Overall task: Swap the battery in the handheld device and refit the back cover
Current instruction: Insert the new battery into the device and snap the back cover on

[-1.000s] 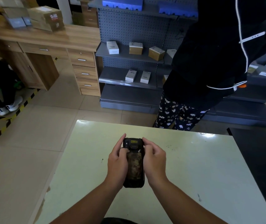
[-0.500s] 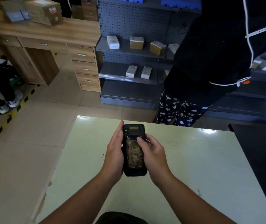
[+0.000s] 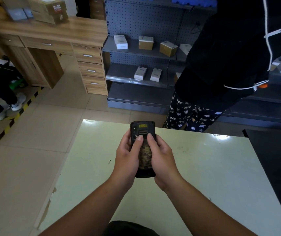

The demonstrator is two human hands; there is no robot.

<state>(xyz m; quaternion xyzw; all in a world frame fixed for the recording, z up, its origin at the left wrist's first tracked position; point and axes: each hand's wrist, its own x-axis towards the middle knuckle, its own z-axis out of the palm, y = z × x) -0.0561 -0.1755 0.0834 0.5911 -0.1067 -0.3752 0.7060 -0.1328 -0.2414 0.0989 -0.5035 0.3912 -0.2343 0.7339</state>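
Note:
I hold a black handheld device (image 3: 142,129) back side up above the pale green table (image 3: 204,167). Its back carries a worn, brownish patterned cover (image 3: 145,155) and a small yellow label near the top. My left hand (image 3: 127,155) wraps the device's left edge, thumb pressed on the back near the top of the cover. My right hand (image 3: 161,155) grips the right edge, its thumb laid beside the left one. The lower end of the device pokes out below my palms. No loose battery is in view.
A person in a black top and patterned trousers (image 3: 192,114) stands at the table's far right. Behind are grey shelves (image 3: 136,77) with small boxes and a wooden desk (image 3: 51,33). Another person's shoe (image 3: 17,102) shows at the left by striped floor tape.
Both thumbs have slid onto the upper part of the back cover, side by side. The device sits a little farther from me over the table than a second ago.

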